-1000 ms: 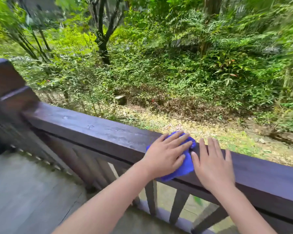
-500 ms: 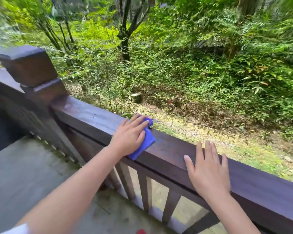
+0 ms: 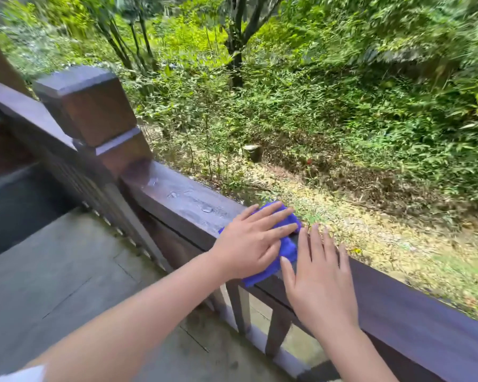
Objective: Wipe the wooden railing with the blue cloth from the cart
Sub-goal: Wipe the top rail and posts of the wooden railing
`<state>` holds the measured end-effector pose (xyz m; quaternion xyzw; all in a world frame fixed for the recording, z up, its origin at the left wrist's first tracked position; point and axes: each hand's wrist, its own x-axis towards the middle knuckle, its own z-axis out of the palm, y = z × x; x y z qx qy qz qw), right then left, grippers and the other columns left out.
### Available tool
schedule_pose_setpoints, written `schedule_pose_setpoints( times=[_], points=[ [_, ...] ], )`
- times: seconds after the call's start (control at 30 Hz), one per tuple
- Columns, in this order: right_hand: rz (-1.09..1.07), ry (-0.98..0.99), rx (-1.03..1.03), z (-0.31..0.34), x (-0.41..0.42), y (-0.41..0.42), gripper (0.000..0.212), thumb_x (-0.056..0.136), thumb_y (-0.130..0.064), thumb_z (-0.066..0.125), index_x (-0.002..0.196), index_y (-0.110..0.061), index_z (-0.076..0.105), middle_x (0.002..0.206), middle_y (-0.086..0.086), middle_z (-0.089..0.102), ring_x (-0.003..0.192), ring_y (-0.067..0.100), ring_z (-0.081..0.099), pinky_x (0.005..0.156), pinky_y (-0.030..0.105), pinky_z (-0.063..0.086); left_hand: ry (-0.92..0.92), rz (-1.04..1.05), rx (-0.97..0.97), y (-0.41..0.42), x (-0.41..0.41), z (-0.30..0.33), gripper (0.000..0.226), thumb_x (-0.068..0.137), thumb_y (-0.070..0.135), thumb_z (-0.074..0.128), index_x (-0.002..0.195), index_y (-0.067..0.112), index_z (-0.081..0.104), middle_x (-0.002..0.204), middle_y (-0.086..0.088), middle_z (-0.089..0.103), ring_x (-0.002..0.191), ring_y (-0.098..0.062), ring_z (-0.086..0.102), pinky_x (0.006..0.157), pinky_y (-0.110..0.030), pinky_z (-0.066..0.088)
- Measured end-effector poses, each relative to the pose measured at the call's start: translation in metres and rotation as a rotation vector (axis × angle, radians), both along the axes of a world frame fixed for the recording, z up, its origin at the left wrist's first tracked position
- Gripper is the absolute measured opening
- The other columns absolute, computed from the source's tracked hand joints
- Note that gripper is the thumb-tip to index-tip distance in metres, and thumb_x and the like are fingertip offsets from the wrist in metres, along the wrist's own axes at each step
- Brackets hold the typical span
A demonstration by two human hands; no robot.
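Observation:
A dark brown wooden railing (image 3: pixel 414 307) runs from a square corner post down to the lower right. The blue cloth (image 3: pixel 286 248) lies bunched on the rail's top, hanging a little over its near edge. My left hand (image 3: pixel 250 242) presses flat on the cloth, fingers spread and pointing right. My right hand (image 3: pixel 319 274) rests flat on the bare rail just right of the cloth, its thumb touching the cloth's edge. Water drops sit on the rail (image 3: pixel 188 201) to the left of the cloth.
A thick square corner post (image 3: pixel 91 111) rises at the rail's left end, with another rail (image 3: pixel 25 111) leading off to the left. Balusters (image 3: pixel 240 310) stand under the rail. Grey paving (image 3: pixel 66 285) lies below me. Beyond the rail is leafy ground and dense bushes.
My left hand slid the cloth left along the rail, then back right until it met my right hand. The view has swung left, bringing the corner post closer.

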<state>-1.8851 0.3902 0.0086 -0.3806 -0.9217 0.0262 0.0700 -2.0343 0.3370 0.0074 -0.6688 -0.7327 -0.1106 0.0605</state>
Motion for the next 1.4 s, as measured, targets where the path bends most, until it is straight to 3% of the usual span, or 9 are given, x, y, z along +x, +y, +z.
schedule_pose_setpoints(
  times=[0.13,0.3,0.43,0.57,0.73,0.87,1.03,1.13,1.4],
  points=[
    [0.025,-0.022,-0.026,0.004,-0.033,-0.008,0.074,0.085,-0.05,0.016,0.132,0.0,0.044,0.139,0.02,0.048,0.128,0.035,0.045,0.105,0.054,0.037,0.087,0.006,-0.009,-0.014,-0.047,-0.001,0.048,0.089,0.028,0.027,0.132,0.026,0.048,0.147,0.002,0.041,0.139,-0.017,0.029,0.115,-0.046,0.015],
    [0.029,-0.047,-0.055,0.005,-0.066,-0.014,0.076,0.083,-0.054,0.014,0.135,-0.004,0.041,0.141,0.02,0.046,0.131,0.035,0.043,0.107,0.056,0.035,0.077,-0.003,-0.043,-0.041,-0.124,0.002,0.048,0.091,0.027,0.025,0.135,0.022,0.044,0.148,0.0,0.037,0.141,-0.018,0.023,0.116,-0.037,0.023],
    [0.05,-0.119,-0.094,0.0,-0.086,-0.019,0.084,0.076,-0.058,-0.007,0.145,-0.016,0.016,0.154,0.014,0.024,0.142,0.03,0.019,0.111,0.062,0.014,0.016,0.106,-0.014,-0.045,-0.143,0.007,0.05,0.087,0.029,0.026,0.13,0.021,0.051,0.146,-0.002,0.04,0.14,-0.019,0.027,0.114,-0.039,0.03],
    [0.017,-0.137,-0.106,0.007,-0.094,-0.024,0.072,0.081,-0.052,0.015,0.134,-0.011,0.043,0.135,0.018,0.053,0.127,0.033,0.047,0.1,0.065,0.031,-0.051,0.371,0.074,-0.027,-0.097,-0.002,0.05,0.087,0.041,0.026,0.127,0.027,0.052,0.145,-0.001,0.044,0.14,-0.019,0.029,0.112,-0.041,0.031],
    [-0.042,-0.084,-0.081,0.008,-0.097,-0.027,0.072,0.09,-0.051,0.009,0.124,-0.009,0.055,0.123,0.018,0.062,0.115,0.034,0.057,0.092,0.065,0.039,0.183,-0.034,0.057,-0.028,-0.097,-0.004,0.047,0.089,0.037,0.03,0.132,0.029,0.047,0.142,0.002,0.048,0.135,-0.022,0.038,0.109,-0.053,0.032],
    [-0.068,-0.061,-0.07,0.009,-0.127,-0.04,0.064,0.083,-0.042,0.023,0.125,-0.006,0.055,0.124,0.021,0.06,0.115,0.038,0.056,0.094,0.068,0.035,0.355,-0.229,0.033,-0.044,-0.159,-0.001,0.046,0.091,0.032,0.03,0.132,0.024,0.048,0.141,0.004,0.049,0.136,-0.018,0.035,0.114,-0.056,0.007],
    [-0.056,-0.064,-0.077,0.015,-0.177,-0.055,0.064,0.079,-0.04,0.026,0.125,-0.005,0.054,0.124,0.023,0.06,0.114,0.038,0.056,0.094,0.068,0.037,0.306,0.038,-0.103,-0.063,-0.238,0.006,0.051,0.089,0.038,0.027,0.136,0.024,0.042,0.15,0.001,0.034,0.143,-0.023,0.019,0.114,-0.058,0.003],
    [-0.056,-0.085,-0.103,0.016,-0.192,-0.058,0.066,0.08,-0.04,0.023,0.127,-0.005,0.051,0.125,0.023,0.059,0.116,0.037,0.055,0.095,0.066,0.037,0.162,0.223,-0.156,-0.073,-0.274,0.008,0.051,0.091,0.037,0.034,0.14,0.022,0.033,0.156,-0.004,0.021,0.145,-0.022,0.01,0.115,-0.045,0.02],
    [-0.04,-0.102,-0.079,0.01,-0.195,-0.056,0.068,0.082,-0.043,0.017,0.134,-0.008,0.044,0.134,0.018,0.054,0.122,0.034,0.05,0.099,0.064,0.034,-0.069,0.671,-0.017,-0.057,-0.244,-0.003,0.049,0.093,0.032,0.033,0.138,0.014,0.033,0.153,-0.01,0.025,0.143,-0.022,0.016,0.104,-0.044,0.03]
  ],
)
